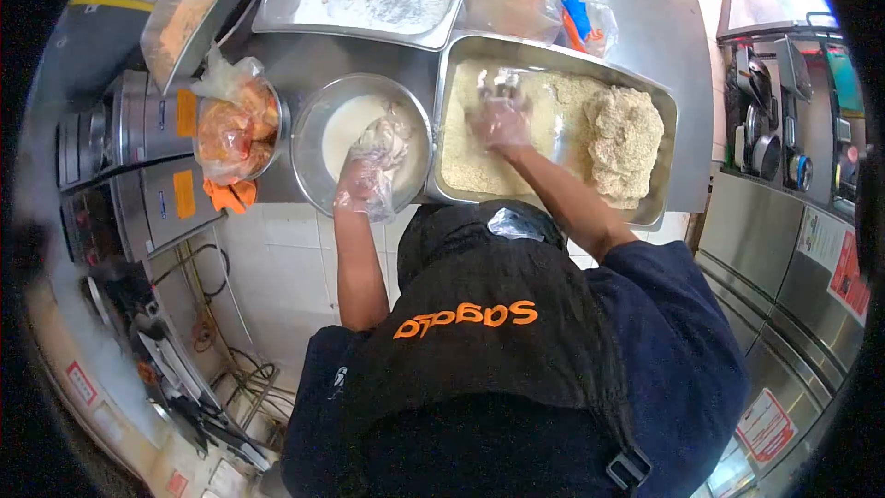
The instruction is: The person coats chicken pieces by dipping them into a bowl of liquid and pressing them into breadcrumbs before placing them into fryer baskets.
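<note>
Stainless steel counter [636,23] is running across the top of the frame. White tiled wall [277,258] is showing below it, left of centre, with cables [244,364] trailing at lower left. Steel cabinet fronts [784,267] are lining the right side, catching bright, even light.

Left hand [367,180]: we see it in a clear plastic glove, gripping a battered piece of food [385,136] over the round metal bowl [316,175] of pale batter.
Right hand [500,115]: also gloved, fingers spread and pressing down into the crumbs of the rectangular metal tray [666,143].
Breaded pieces [625,140]: we count a heap at the tray's right end, touching one another.
Flour tray [304,9]: behind the bowl, holding white powder.
Bagged bowl [236,124]: left of the batter bowl; we think it holds raw marinated meat, though the plastic blurs it.
</note>
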Action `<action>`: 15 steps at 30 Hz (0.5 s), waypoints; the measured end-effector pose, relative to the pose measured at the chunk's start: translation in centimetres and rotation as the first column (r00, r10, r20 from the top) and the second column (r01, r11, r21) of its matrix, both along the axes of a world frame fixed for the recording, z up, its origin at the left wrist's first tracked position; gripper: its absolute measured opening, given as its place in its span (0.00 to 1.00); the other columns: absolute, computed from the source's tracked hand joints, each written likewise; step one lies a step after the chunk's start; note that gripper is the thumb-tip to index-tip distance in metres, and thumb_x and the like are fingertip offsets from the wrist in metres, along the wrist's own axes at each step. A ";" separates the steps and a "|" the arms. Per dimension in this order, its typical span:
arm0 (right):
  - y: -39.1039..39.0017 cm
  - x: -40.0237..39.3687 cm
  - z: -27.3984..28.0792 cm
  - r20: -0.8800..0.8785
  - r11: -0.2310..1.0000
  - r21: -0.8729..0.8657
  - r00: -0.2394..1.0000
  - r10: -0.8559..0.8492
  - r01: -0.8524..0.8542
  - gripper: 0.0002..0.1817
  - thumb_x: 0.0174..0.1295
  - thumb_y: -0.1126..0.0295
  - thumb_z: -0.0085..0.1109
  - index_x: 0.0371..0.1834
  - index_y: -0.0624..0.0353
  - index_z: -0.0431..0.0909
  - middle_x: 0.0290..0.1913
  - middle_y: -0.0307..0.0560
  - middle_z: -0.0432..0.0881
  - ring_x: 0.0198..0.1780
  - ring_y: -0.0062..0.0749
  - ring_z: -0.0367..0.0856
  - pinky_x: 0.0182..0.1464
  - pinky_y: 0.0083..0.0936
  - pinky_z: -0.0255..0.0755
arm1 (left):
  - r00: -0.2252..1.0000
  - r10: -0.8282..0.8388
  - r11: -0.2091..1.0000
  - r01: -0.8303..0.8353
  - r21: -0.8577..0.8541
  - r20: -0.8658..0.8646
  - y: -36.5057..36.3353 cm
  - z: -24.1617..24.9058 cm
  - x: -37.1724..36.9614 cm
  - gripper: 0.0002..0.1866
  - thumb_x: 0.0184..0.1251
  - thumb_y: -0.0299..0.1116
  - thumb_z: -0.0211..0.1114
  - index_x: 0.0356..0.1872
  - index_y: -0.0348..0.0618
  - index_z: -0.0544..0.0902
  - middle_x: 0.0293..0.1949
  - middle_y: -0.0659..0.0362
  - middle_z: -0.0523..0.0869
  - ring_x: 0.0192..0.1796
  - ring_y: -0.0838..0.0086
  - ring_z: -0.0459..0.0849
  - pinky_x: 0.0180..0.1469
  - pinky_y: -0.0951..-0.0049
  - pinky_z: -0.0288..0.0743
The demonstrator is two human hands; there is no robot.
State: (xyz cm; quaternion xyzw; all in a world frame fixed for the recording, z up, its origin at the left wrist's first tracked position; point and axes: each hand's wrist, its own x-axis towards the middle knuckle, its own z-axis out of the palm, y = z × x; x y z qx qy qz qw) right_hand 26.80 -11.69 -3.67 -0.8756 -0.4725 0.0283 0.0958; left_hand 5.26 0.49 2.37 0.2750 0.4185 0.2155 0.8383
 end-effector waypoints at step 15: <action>1.7 3.7 -1.7 0.021 0.993 0.114 0.999 -0.034 0.031 0.22 0.56 0.52 0.42 0.42 0.57 0.75 0.42 0.53 0.76 0.47 0.47 0.71 0.57 0.43 0.53 | 0.898 0.296 0.955 -0.272 0.117 -0.325 -0.1 -1.3 -3.7 0.21 0.56 0.36 0.58 0.50 0.35 0.71 0.38 0.57 0.77 0.39 0.73 0.75 0.40 0.76 0.71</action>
